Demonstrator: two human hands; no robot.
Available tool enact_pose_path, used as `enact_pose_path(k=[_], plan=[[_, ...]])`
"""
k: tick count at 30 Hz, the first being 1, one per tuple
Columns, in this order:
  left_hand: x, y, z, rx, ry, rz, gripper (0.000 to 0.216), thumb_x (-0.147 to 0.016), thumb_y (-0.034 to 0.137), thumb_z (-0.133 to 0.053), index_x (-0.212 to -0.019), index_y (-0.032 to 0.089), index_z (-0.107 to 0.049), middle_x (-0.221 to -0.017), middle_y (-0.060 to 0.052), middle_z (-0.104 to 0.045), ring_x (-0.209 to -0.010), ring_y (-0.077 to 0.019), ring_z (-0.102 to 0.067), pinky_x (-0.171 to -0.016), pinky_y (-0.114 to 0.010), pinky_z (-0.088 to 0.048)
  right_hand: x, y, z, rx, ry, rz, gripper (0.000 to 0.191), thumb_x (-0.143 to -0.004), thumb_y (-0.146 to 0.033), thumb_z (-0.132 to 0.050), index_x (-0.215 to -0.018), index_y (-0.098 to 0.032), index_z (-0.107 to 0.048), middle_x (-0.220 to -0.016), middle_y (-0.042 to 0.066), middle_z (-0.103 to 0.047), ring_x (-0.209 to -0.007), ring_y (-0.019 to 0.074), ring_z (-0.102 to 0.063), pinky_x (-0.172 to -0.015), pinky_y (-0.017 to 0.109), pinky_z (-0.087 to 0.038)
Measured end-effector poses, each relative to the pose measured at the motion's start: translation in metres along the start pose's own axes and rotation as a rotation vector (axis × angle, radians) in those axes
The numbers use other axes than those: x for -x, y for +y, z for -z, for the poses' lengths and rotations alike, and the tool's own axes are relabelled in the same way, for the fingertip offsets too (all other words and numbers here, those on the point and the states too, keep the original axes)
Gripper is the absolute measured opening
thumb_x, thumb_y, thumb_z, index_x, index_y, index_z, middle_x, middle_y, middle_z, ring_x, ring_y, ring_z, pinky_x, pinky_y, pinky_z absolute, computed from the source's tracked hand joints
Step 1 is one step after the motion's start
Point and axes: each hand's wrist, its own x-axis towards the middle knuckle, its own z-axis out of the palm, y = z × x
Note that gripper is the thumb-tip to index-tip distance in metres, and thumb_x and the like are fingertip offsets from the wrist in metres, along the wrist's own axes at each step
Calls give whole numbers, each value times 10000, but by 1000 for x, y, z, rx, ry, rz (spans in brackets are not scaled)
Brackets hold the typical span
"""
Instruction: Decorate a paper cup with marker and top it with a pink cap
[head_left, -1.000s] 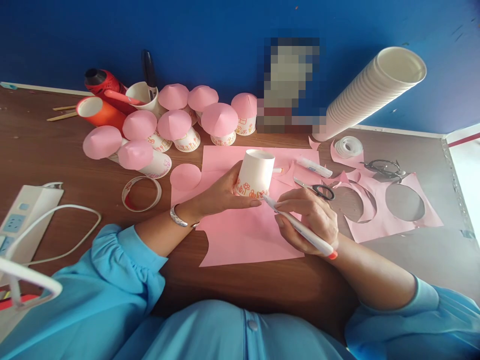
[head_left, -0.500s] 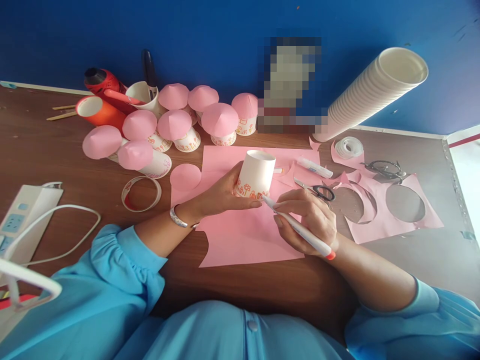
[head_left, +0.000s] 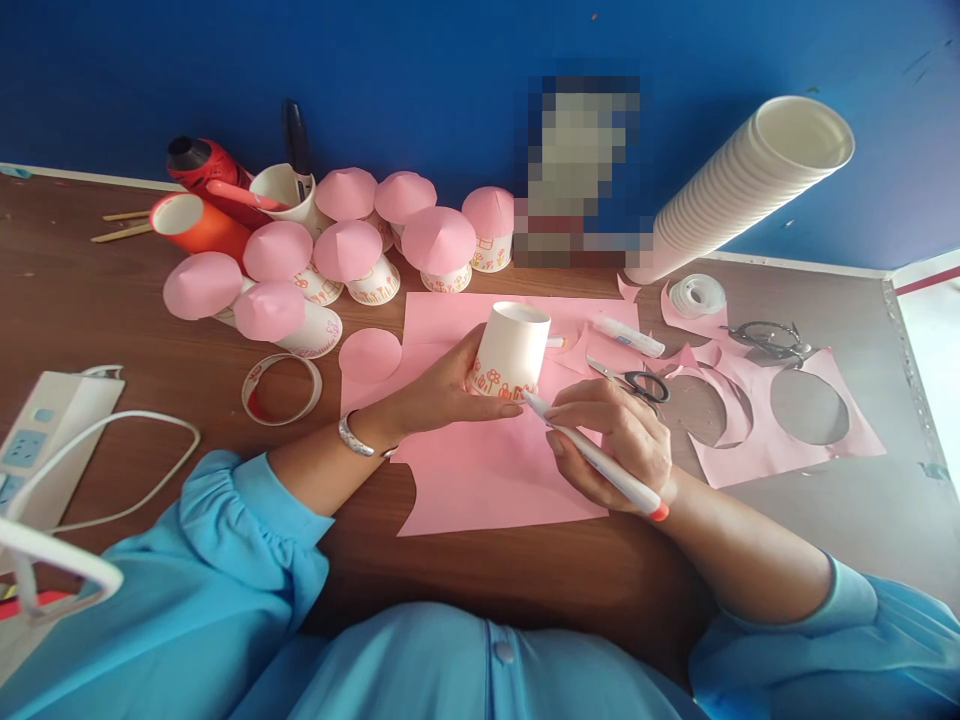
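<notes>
A white paper cup [head_left: 514,340] is gripped in my left hand [head_left: 446,390], held above the pink paper sheets [head_left: 480,480]. Orange-red flowers are drawn round the end of the cup that is nearer me. My right hand [head_left: 622,435] is closed round a white marker [head_left: 600,455] with an orange-red end. The marker's tip meets the drawn band of the cup, beside my left thumb. To the left of the cup lies a pink paper circle [head_left: 370,356], and several decorated cups with pink cone roofs [head_left: 439,240] stand farther back.
At the right are a tall stack of paper cups [head_left: 739,185], a tape roll [head_left: 697,295], scissors [head_left: 646,386] and cut pink scraps [head_left: 780,450]. A tape ring [head_left: 283,390], an orange cup [head_left: 199,225] and a power strip [head_left: 45,430] with a white cable occupy the left side.
Both hands keep nearly the same position. The marker tip stays at the cup's lower band, with hardly any visible shift; the whole view has moved very slightly.
</notes>
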Motion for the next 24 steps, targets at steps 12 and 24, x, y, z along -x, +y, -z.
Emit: enact_pose_path(k=[12, 24], plan=[[-1, 2, 0, 1, -16, -21, 674, -811, 393, -885, -1366, 227, -540, -1307, -130, -662, -1119, -275, -657, -845, -352, -572, 0, -1, 1, 19, -7, -6, 205, -921, -109, -633, -1105, -198, -614, -825, 45, -699, -697, 178, -719, -571, 293, -596], [-1, -1, 0, 9, -19, -8, 678, -805, 409, -886, -1376, 240, -562, -1304, -124, -662, -1113, -278, -657, -831, -351, -575, -1, 0, 2, 15, 1, -13, 286, -882, -82, -652, -1141, -201, -624, -838, 45, -716, -706, 196, -730, -582, 306, -601]])
